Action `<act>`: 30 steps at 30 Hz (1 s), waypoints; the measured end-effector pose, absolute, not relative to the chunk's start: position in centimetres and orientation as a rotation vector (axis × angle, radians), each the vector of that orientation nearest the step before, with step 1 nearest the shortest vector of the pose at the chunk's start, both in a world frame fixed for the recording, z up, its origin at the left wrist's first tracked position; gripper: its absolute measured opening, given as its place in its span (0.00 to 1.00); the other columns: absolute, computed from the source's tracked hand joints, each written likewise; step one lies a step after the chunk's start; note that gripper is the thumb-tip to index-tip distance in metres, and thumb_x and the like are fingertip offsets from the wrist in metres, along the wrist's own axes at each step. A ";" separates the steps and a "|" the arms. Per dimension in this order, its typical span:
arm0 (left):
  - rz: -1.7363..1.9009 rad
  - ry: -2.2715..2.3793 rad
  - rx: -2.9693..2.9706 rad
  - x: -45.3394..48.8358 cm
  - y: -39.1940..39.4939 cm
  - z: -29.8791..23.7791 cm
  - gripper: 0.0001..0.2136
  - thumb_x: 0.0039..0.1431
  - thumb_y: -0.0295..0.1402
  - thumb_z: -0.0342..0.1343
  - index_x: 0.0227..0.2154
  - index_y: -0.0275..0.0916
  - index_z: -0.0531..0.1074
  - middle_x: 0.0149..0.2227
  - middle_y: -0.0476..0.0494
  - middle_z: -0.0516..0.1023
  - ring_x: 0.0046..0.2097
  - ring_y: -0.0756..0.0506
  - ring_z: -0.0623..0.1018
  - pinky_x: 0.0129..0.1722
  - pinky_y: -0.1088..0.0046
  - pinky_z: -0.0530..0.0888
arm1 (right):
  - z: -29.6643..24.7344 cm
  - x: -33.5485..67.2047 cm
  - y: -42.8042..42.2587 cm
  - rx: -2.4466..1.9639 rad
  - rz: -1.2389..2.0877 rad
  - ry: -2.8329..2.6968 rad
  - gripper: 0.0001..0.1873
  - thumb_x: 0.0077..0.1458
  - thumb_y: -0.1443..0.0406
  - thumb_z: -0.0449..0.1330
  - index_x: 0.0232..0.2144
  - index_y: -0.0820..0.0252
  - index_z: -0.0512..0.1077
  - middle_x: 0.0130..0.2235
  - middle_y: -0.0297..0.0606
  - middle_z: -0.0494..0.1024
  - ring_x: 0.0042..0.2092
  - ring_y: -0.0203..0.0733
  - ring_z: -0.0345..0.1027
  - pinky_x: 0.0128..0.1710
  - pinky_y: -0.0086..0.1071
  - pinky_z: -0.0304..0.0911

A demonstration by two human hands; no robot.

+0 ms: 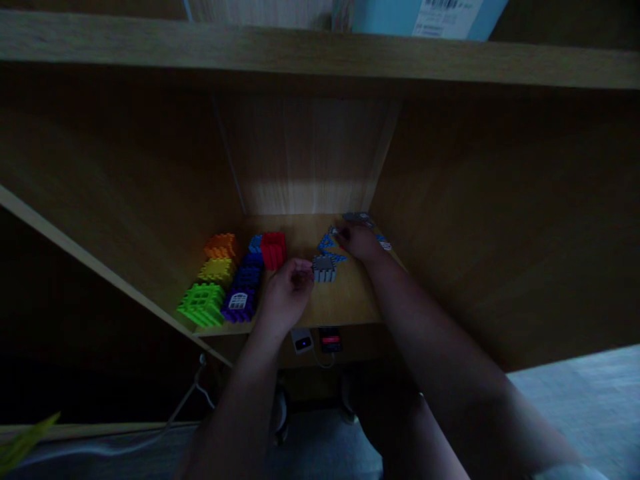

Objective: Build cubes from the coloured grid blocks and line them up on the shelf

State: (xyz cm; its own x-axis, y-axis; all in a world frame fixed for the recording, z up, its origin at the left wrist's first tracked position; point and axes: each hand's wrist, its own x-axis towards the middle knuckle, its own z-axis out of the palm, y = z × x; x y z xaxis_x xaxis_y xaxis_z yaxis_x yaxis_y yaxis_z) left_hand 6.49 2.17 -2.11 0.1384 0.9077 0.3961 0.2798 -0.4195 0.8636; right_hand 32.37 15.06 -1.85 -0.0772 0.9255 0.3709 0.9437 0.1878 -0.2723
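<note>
My left hand is curled, its fingertips pinched on a small grey block assembly on the wooden desk. My right hand reaches further back, fingers bent down onto loose blue and grey block pieces near the desk's back right. What its fingers hold is too small and dark to name. Sorted stacks of interlocking blocks stand at the left: orange, yellow, green, purple with a white window piece, blue and red.
The desk sits in a dim wooden alcove with side walls and a shelf overhead bearing a light blue box. Two small lit devices hang at the desk's front edge, with a cable trailing down left. Grey floor shows at lower right.
</note>
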 end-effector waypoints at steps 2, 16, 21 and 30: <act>1.294 1.136 1.800 6.5 2.1 -2.0 0.06 0.66 0.31 0.60 0.45 0.43 0.77 0.44 0.44 0.86 0.47 0.42 0.85 0.50 0.63 0.80 | -1.5 32.5 14.8 -1.721 -0.022 -1.978 0.12 0.66 0.56 0.65 0.40 0.58 0.83 0.40 0.47 0.87 0.44 0.54 0.80 0.50 0.41 0.69; 1.295 1.142 1.775 6.5 2.1 -1.6 0.08 0.66 0.32 0.60 0.46 0.43 0.77 0.45 0.45 0.85 0.47 0.43 0.85 0.51 0.64 0.80 | 1.9 31.3 7.2 -0.980 0.694 -1.746 0.24 0.50 0.46 0.77 0.35 0.52 0.72 0.44 0.38 0.84 0.48 0.48 0.78 0.53 0.43 0.72; 1.303 1.123 1.778 6.4 2.1 -1.7 0.06 0.66 0.33 0.61 0.45 0.44 0.77 0.45 0.44 0.86 0.47 0.43 0.85 0.51 0.64 0.81 | 1.5 30.8 4.8 -0.945 0.719 -1.849 0.23 0.53 0.49 0.76 0.33 0.52 0.69 0.46 0.38 0.82 0.50 0.48 0.77 0.54 0.45 0.72; 1.297 1.138 1.769 6.6 1.9 -1.3 0.06 0.65 0.30 0.61 0.44 0.43 0.77 0.44 0.44 0.86 0.47 0.43 0.85 0.51 0.63 0.81 | 1.0 30.4 5.3 -0.942 0.658 -1.949 0.21 0.54 0.52 0.75 0.33 0.51 0.67 0.44 0.38 0.82 0.47 0.48 0.77 0.51 0.43 0.71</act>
